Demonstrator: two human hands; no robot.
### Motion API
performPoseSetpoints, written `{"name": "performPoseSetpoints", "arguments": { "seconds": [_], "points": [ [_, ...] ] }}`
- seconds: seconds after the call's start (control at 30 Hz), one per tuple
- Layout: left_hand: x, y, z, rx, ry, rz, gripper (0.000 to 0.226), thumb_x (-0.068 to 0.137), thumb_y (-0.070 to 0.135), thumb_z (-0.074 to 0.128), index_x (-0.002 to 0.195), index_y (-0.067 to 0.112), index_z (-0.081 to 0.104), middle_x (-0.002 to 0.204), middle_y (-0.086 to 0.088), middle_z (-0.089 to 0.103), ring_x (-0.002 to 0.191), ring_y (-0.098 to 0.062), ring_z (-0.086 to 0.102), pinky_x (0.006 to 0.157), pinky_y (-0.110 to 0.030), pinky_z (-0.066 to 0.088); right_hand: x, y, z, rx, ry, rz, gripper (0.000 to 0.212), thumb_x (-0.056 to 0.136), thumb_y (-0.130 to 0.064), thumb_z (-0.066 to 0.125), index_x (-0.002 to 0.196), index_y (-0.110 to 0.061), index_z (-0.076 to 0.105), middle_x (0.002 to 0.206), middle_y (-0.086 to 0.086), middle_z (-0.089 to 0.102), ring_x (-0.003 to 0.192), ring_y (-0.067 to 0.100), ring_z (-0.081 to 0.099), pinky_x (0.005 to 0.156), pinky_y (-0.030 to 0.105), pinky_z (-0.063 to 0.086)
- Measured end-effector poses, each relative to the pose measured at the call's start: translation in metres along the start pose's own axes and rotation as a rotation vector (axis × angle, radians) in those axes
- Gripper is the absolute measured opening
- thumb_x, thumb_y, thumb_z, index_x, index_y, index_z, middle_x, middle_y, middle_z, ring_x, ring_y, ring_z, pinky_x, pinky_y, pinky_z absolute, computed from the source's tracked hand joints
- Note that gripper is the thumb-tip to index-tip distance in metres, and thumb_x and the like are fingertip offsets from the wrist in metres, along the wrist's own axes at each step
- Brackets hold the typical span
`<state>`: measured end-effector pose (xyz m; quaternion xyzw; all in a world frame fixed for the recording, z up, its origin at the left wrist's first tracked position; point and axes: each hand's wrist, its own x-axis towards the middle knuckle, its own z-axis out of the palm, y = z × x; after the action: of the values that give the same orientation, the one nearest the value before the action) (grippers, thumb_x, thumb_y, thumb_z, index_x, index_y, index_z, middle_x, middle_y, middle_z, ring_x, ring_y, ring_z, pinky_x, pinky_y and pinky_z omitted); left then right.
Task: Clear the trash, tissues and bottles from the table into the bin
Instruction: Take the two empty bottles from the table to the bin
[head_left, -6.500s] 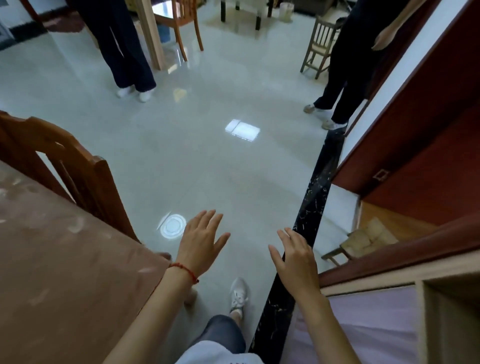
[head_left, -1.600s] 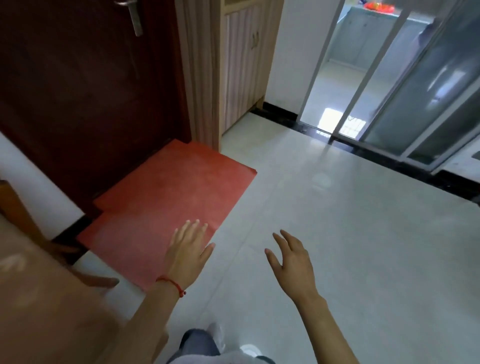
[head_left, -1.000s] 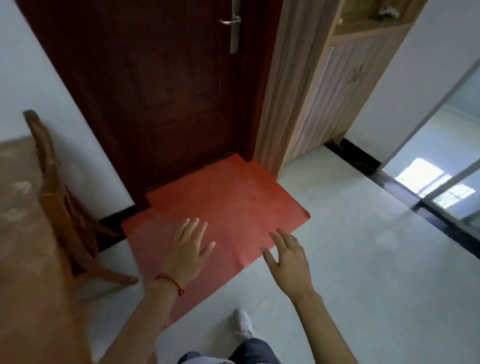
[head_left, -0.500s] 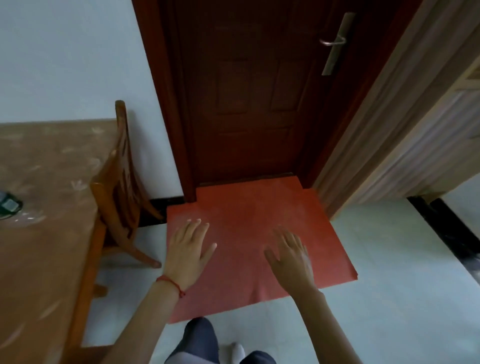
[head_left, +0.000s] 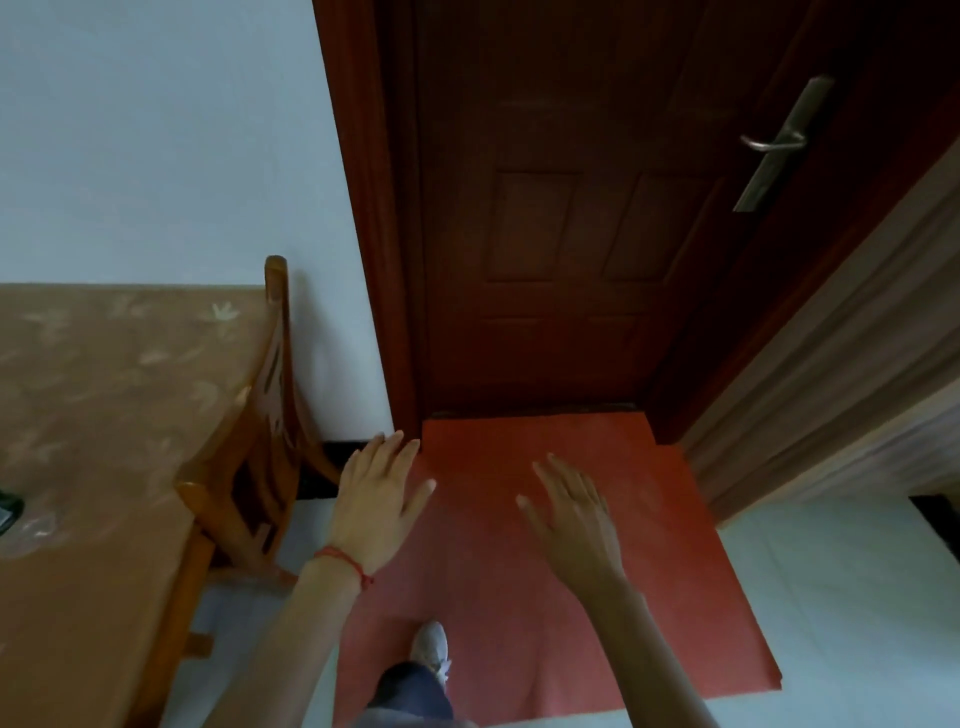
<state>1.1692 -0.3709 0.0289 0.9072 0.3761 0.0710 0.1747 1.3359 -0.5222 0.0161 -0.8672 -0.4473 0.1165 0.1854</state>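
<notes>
My left hand (head_left: 376, 504) and my right hand (head_left: 574, 519) are both held out in front of me with straight, spread fingers, holding nothing. A red cord circles my left wrist. The table (head_left: 88, 415), covered in a brown patterned cloth, fills the left side. A small dark object (head_left: 8, 512) lies on it, cut off by the left edge of the view. No bin, bottles or tissues are in view.
A wooden chair (head_left: 254, 457) stands tucked against the table's right side. A dark red door (head_left: 597, 234) with a metal handle (head_left: 776, 143) is straight ahead, a red mat (head_left: 545, 545) on the floor before it. A wooden cabinet (head_left: 857, 364) stands to the right.
My view has swung left from the open room past the glass doors to face the door and table. Both hands stayed out in front, holding nothing.
</notes>
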Motion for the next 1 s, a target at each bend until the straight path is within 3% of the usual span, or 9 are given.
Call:
{"name": "performPoseSetpoints", "arguments": {
  "seconds": [0.17, 0.27, 0.53, 0.63, 0.77, 1.0],
  "points": [
    [0.063, -0.022, -0.021, 0.014, 0.053, 0.000, 0.092, 0.079, 0.070, 0.000, 0.133, 0.008, 0.043, 0.140, -0.016, 0.044, 0.135, -0.034, 0.032, 0.109, -0.047, 0.028, 0.078, -0.022, -0.002, 0.008, 0.007, -0.045, 0.051, 0.093, -0.043, 0.043, 0.140, -0.023, 0.035, 0.152, -0.001, 0.028, 0.139, 0.018, 0.022, 0.111, 0.035, 0.019],
    [0.090, -0.033, -0.027, 0.036, 0.036, -0.041, 0.084, 0.078, 0.063, 0.006, 0.137, 0.011, 0.036, 0.145, -0.013, 0.038, 0.138, -0.030, 0.026, 0.113, -0.043, 0.022, 0.115, -0.031, -0.002, 0.013, 0.008, -0.081, 0.051, 0.093, -0.042, 0.044, 0.139, -0.022, 0.036, 0.151, 0.000, 0.029, 0.139, 0.018, 0.023, 0.111, 0.036, 0.018],
    [0.140, -0.051, -0.031, 0.020, 0.101, -0.194, 0.077, 0.080, 0.058, 0.012, 0.135, 0.011, 0.039, 0.143, -0.013, 0.041, 0.138, -0.030, 0.027, 0.113, -0.045, 0.023, 0.206, -0.046, 0.000, 0.025, -0.044, -0.228, 0.050, 0.092, -0.040, 0.047, 0.137, -0.020, 0.040, 0.149, 0.001, 0.033, 0.137, 0.017, 0.026, 0.111, 0.030, 0.018],
    [0.153, -0.057, -0.033, 0.008, 0.157, -0.300, 0.074, 0.085, 0.060, 0.014, 0.136, 0.012, 0.037, 0.145, -0.012, 0.038, 0.139, -0.029, 0.024, 0.114, -0.044, 0.020, 0.243, -0.055, 0.001, 0.027, -0.098, -0.337, 0.050, 0.092, -0.040, 0.047, 0.137, -0.019, 0.040, 0.149, 0.002, 0.034, 0.137, 0.017, 0.026, 0.111, 0.029, 0.018],
    [0.163, -0.062, -0.036, -0.017, 0.241, -0.472, 0.054, 0.093, 0.043, 0.040, 0.139, 0.016, 0.032, 0.150, -0.007, 0.031, 0.142, -0.023, 0.015, 0.116, -0.040, 0.013, 0.288, -0.074, -0.003, 0.037, -0.171, -0.506, 0.050, 0.092, -0.040, 0.047, 0.136, -0.019, 0.041, 0.148, 0.002, 0.035, 0.137, 0.017, 0.026, 0.110, 0.031, 0.021],
    [0.144, -0.066, -0.044, 0.000, 0.365, -0.773, 0.055, 0.093, 0.042, 0.040, 0.140, 0.016, 0.030, 0.151, -0.005, 0.028, 0.142, -0.022, 0.015, 0.116, -0.040, 0.014, 0.331, -0.121, 0.011, 0.059, -0.318, -0.812, 0.049, 0.092, -0.040, 0.047, 0.136, -0.018, 0.042, 0.147, 0.002, 0.036, 0.136, 0.015, 0.027, 0.108, 0.028, 0.022]
  ]
}}
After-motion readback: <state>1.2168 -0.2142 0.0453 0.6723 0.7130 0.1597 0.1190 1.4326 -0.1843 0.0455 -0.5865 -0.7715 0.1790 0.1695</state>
